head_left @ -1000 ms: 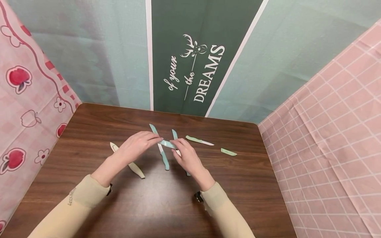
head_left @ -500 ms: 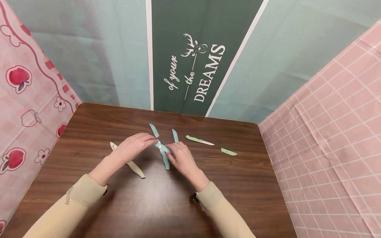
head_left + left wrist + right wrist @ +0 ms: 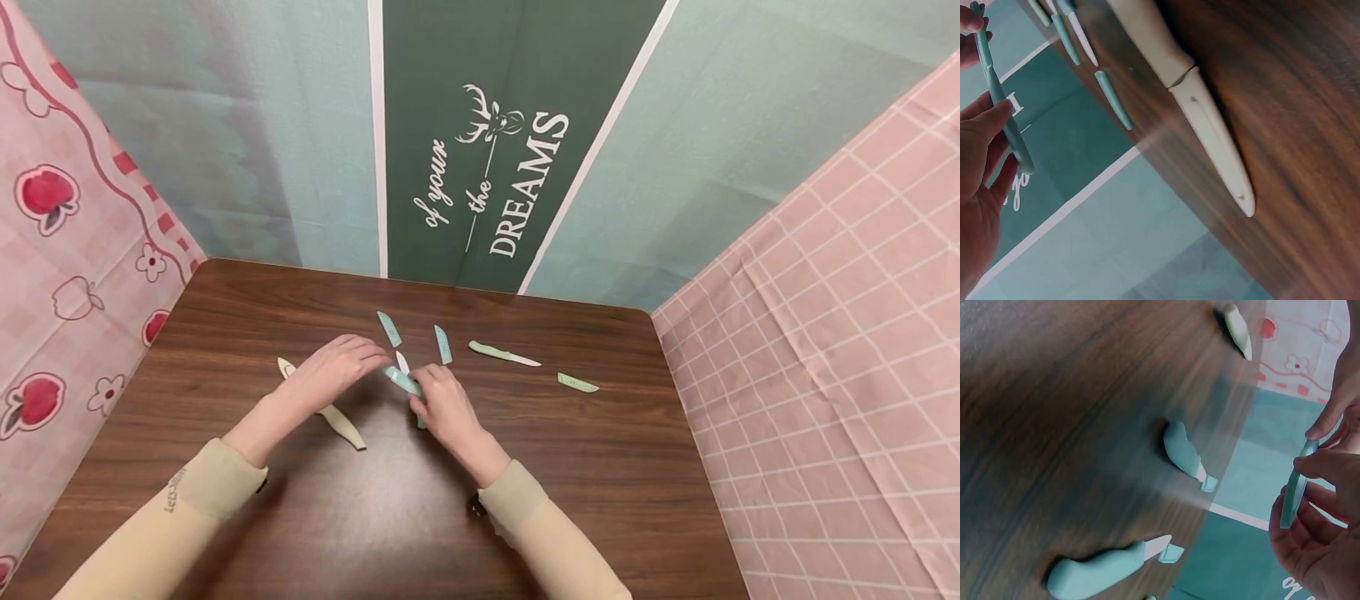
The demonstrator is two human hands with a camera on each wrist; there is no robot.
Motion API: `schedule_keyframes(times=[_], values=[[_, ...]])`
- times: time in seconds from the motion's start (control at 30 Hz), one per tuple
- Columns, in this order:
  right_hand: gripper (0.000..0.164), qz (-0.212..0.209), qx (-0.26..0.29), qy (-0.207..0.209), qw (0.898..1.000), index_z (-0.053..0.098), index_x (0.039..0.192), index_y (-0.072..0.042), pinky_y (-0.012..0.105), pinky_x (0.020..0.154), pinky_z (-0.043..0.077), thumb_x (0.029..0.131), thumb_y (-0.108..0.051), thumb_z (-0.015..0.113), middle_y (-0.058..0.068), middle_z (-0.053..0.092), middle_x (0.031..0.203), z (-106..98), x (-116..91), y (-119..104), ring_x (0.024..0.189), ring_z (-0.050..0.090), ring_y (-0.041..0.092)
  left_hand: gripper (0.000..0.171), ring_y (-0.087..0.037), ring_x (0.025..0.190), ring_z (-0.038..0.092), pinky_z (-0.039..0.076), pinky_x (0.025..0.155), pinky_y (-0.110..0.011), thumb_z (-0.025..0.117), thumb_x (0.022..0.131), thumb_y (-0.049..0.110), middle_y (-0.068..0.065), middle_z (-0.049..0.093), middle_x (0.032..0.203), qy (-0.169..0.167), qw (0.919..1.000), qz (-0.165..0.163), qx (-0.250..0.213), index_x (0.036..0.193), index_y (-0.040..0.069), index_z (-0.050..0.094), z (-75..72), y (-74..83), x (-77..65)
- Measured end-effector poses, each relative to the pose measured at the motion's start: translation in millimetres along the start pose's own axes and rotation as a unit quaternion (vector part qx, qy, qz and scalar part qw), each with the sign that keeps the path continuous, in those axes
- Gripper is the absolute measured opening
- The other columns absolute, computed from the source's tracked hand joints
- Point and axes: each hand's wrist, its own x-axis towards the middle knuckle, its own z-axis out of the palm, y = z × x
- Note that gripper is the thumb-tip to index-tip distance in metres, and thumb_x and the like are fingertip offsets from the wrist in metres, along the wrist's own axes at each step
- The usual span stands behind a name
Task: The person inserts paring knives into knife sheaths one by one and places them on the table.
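Both hands hold one slim teal thing (image 3: 401,380) above the table; I cannot tell whether it is a sheathed knife. My left hand (image 3: 337,367) pinches its left end between thumb and fingers, as the left wrist view shows. Thumb and curled fingers of my right hand (image 3: 450,408) grip the other end. Below lies a teal knife (image 3: 1179,447) with a white blade, largely covered by the hands in the head view. A second teal knife (image 3: 1097,572) shows in the right wrist view. Their teal sheaths, one left (image 3: 389,328) and one right (image 3: 442,344), lie just beyond.
Left of the hands lies a cream sheathed knife (image 3: 343,427), partly behind the left forearm. To the right are a green knife (image 3: 491,350) with a white blade and a green sheath (image 3: 577,382). The brown wooden table (image 3: 600,500) meets patterned cloth walls at its back and sides.
The right hand has moved left and toward the person, tilting the held teal thing so its right end points nearer. The left hand has shifted slightly left. The items on the table stay put.
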Motion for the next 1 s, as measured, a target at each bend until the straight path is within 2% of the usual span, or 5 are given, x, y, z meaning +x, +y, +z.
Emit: schedule_keyframes(times=[0.13, 0.3, 0.5, 0.73, 1.0], values=[[0.021, -0.002, -0.035, 0.004, 0.999, 0.071, 0.103, -0.004, 0.032, 0.077, 0.055, 0.084, -0.013, 0.071, 0.006, 0.065, 0.098, 6, -1, -3, 0.088, 0.062, 0.021, 0.031, -0.026, 0.101, 0.063, 0.051, 0.095, -0.041, 0.066, 0.081, -0.004, -0.008, 0.069, 0.105, -0.007, 1.0000, 0.000, 0.007, 0.110, 0.003, 0.069, 4.2, -1.4, -2.0], [0.023, -0.009, -0.071, 0.021, 0.997, 0.072, 0.100, -0.006, 0.033, 0.076, 0.055, 0.080, -0.016, 0.074, 0.005, 0.064, 0.093, 17, -2, -4, 0.086, 0.062, 0.022, 0.030, -0.026, 0.103, 0.064, 0.051, 0.095, -0.041, 0.064, 0.083, -0.002, -0.009, 0.069, 0.108, -0.033, 0.9994, -0.006, 0.009, 0.112, 0.003, 0.069, 8.5, -1.9, -6.4], [0.020, -0.004, -0.110, -0.002, 0.994, 0.070, 0.095, -0.010, 0.032, 0.071, 0.054, 0.080, -0.022, 0.073, 0.003, 0.061, 0.090, 31, -5, -9, 0.084, 0.059, 0.021, 0.028, -0.028, 0.101, 0.065, 0.053, 0.093, -0.042, 0.063, 0.083, -0.004, -0.011, 0.069, 0.107, -0.045, 0.9989, -0.009, 0.007, 0.109, 0.002, 0.068, 17.5, -1.1, -17.4], [0.019, -0.003, -0.109, -0.023, 0.994, 0.068, 0.093, -0.009, 0.033, 0.071, 0.055, 0.081, -0.022, 0.073, 0.005, 0.062, 0.091, 45, -7, -17, 0.083, 0.060, 0.021, 0.025, -0.025, 0.102, 0.065, 0.054, 0.091, -0.042, 0.061, 0.084, -0.003, -0.010, 0.069, 0.106, -0.058, 0.9982, -0.009, 0.014, 0.108, 0.002, 0.068, 26.8, -3.2, -27.8], [0.020, -0.005, -0.106, -0.036, 0.994, 0.067, 0.093, -0.007, 0.034, 0.072, 0.055, 0.081, -0.023, 0.073, 0.005, 0.061, 0.089, 53, -6, -22, 0.082, 0.062, 0.022, 0.019, -0.024, 0.098, 0.065, 0.055, 0.089, -0.041, 0.061, 0.085, -0.003, -0.010, 0.068, 0.103, -0.061, 0.9980, -0.009, 0.017, 0.102, 0.003, 0.066, 32.1, -5.8, -30.8]])
